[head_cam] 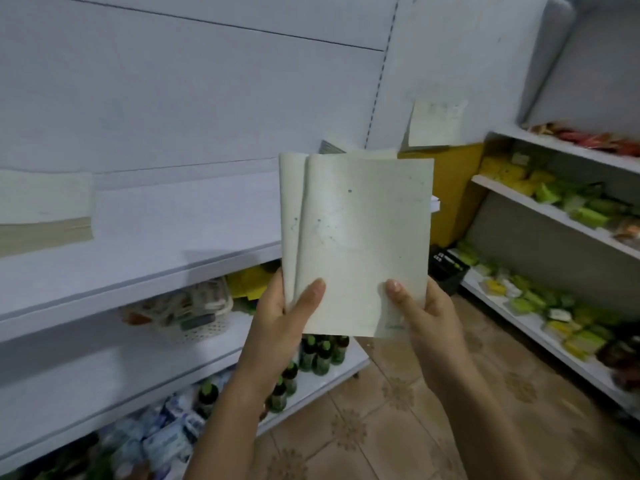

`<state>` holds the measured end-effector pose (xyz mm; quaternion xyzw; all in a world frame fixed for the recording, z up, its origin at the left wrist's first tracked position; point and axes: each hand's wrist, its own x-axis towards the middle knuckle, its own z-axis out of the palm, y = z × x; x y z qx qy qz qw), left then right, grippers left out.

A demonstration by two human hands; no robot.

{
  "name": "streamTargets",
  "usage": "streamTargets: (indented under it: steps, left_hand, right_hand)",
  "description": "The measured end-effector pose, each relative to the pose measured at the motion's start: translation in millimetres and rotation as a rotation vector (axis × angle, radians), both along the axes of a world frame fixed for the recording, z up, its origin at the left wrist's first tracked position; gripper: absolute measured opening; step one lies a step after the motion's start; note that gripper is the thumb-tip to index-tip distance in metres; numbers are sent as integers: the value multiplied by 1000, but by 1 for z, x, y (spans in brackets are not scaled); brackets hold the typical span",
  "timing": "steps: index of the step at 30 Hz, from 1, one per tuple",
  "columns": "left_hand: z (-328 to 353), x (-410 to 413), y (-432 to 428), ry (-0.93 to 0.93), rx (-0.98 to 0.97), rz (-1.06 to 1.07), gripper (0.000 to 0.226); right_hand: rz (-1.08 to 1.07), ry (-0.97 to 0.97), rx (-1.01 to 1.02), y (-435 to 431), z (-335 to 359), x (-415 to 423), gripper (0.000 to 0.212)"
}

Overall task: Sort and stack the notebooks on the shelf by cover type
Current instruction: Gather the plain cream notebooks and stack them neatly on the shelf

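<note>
The pale cream, soft-covered paper notebooks look matt and faintly speckled. At their nine o'clock the white shelf board is smooth and satin-painted — at six o'clock, tan patterned floor tiles show a slight gloss.

Left hand and right hand grip pale notebooks upright by lower edge; white shelf left, stack on it.
</note>
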<state>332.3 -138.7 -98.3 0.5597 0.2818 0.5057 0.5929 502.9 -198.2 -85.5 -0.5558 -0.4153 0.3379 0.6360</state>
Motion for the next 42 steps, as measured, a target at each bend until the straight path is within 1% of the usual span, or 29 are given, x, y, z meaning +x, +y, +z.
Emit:
streamTargets:
  steps: [2, 3, 5, 7, 11, 17, 19, 21, 23, 26, 30, 33, 36, 38, 40, 42]
  left_hand:
    - [-5, 27, -12, 27, -43, -28, 52]
    - [-7, 40, -17, 45, -59, -35, 53]
    - [-10, 59, -23, 83, -72, -35, 44]
    - [-14, 75, -24, 95, -74, -15, 33]
    - [-26, 97, -16, 98, -50, 13, 23]
    - [-35, 126, 15, 161, -67, 28, 17]
    - [-37, 139, 32, 170, -67, 35, 19]
    - [-39, 153, 55, 202, -51, 67, 26]
    - [-39, 167, 85, 240, -36, 92, 23]
    - [-35, 191, 137, 266, -8, 119, 19]
    - [-22, 222, 202, 277, 34, 180, 33]
    - [-17, 239, 242, 312, 61, 158, 29]
    - [-18, 247, 271, 322, 52, 130, 26]
    - [-18, 250, 285, 339, 71, 150, 27]
    - [-14, 254, 299, 344, 80, 184, 31]
    - [-10, 259, 315, 342, 72, 215, 39]
  right_hand:
    - [-37, 10, -15, -18, -4, 25, 22]
    - [-50, 20, -23, -26, -6, 35, 25]
    - [-76, 19, -38, -37, -11, 50, 37]
    - [-98, 5, -42, -44, -17, 61, 42]
    - [-133, -50, -30, -42, -30, 77, 31]
    - [-158, -79, -43, -10, -43, 106, 29]
    - [-142, -85, -38, 7, -44, 120, 30]
    - [-113, -89, -41, 29, -46, 135, 34]
    - [-96, -75, -48, 57, -46, 151, 37]
    - [-94, -98, -46, 108, -39, 174, 31]
    - [-95, -100, -15, 176, -26, 204, 30]
    - [-112, -75, -1, 217, -27, 221, 30]
    - [-84, -48, 7, 250, -34, 232, 24]
    - [-64, -55, -4, 270, -37, 239, 22]
    - [-42, -92, -13, 293, -36, 248, 27]
    - [-27, -115, -6, 318, -35, 258, 27]
